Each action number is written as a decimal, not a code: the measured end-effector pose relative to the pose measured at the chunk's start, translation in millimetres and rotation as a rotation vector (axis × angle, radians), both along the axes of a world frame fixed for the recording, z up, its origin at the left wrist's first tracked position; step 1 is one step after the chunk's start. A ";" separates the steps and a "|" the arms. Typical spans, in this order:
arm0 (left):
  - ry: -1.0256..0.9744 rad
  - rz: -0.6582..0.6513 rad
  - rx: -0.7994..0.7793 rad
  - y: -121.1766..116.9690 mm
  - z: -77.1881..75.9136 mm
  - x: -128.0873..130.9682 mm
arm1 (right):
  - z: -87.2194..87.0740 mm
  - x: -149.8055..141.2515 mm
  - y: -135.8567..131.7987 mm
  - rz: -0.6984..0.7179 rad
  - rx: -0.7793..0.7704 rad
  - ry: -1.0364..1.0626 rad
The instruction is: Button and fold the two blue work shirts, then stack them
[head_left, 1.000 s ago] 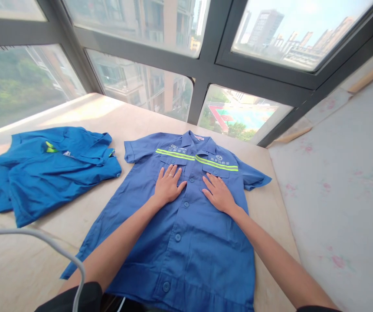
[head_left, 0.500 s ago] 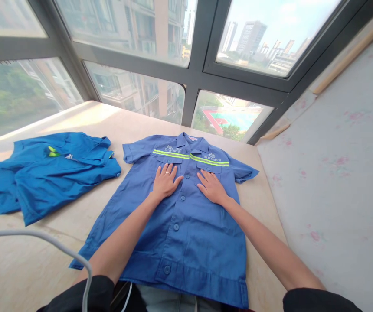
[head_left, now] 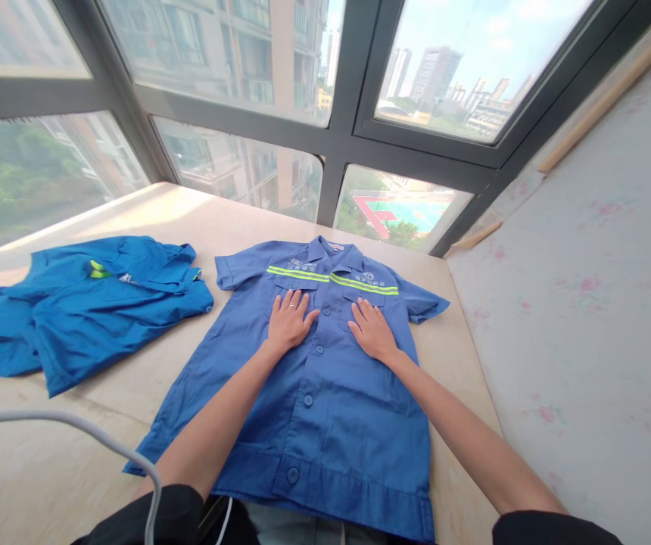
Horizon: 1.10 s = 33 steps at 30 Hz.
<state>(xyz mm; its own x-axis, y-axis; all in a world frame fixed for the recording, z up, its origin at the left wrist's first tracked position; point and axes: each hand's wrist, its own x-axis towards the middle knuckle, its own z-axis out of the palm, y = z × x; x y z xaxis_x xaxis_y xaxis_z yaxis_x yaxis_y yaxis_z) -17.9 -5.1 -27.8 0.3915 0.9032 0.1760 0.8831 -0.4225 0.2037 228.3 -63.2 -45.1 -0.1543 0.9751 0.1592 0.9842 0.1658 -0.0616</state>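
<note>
One blue short-sleeved work shirt point(head_left: 359, 424), front up, spread on the pale, smooth worktop point(head_left: 76, 473). Collar point(head_left: 334, 252) towards the window, hem nearest me, sleeves out to both sides. Yellow-green reflective strips point(head_left: 363, 284) cross the chest, pale lettering above them. Large blue buttons point(head_left: 308, 400) run down the middle.

Left bare hand point(head_left: 290, 322): palm down on the chest, fingers apart and released, tips at the pocket flap, thumb angled towards the button line. Thin ring point(head_left: 292, 306) on one finger. I see nothing grasped.

Right bare hand point(head_left: 373, 331): likewise flat, fingers extended and released, tips below the reflective strip on its side. Nothing clenched. The button line passes between my two hands; they do not touch each other.

To the left, near the shirt's sleeve with a gap of worktop between, I note a brighter blue garment point(head_left: 115, 322), folded and rumpled, yellow-green patch point(head_left: 98, 269) showing. I cannot tell what type it is.

Lower left: grey-white cable point(head_left: 76, 424), curving across my view in front of the dark left sleeve point(head_left: 149, 515). Matching dark right sleeve point(head_left: 552, 527) at the lower edge.

Beyond the worktop, a grey-framed window point(head_left: 348, 144), buildings and a red-and-green court outside. Right side: white wall point(head_left: 592, 356), faint pink flowers.
</note>
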 end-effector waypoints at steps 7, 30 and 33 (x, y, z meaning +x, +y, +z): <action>0.002 0.013 0.012 -2.0 0.1 0.4 | 0.4 -1.6 -2.1 -0.004 0.009 -0.028; 0.042 -0.013 0.044 -14.6 -3.6 -0.7 | 9.3 -14.7 -11.8 0.005 0.041 -0.065; 0.045 -0.012 0.035 -16.0 -2.6 -1.7 | 6.4 -13.9 -13.0 0.003 0.052 -0.059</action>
<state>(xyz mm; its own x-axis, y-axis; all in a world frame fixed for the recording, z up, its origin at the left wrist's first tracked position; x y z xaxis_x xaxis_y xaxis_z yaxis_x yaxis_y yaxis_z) -19.6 -21.0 -30.4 0.4109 0.8917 0.1897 0.8857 -0.4398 0.1487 214.4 -76.2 -38.6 -0.1676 0.9653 0.2002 0.9854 0.1700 0.0051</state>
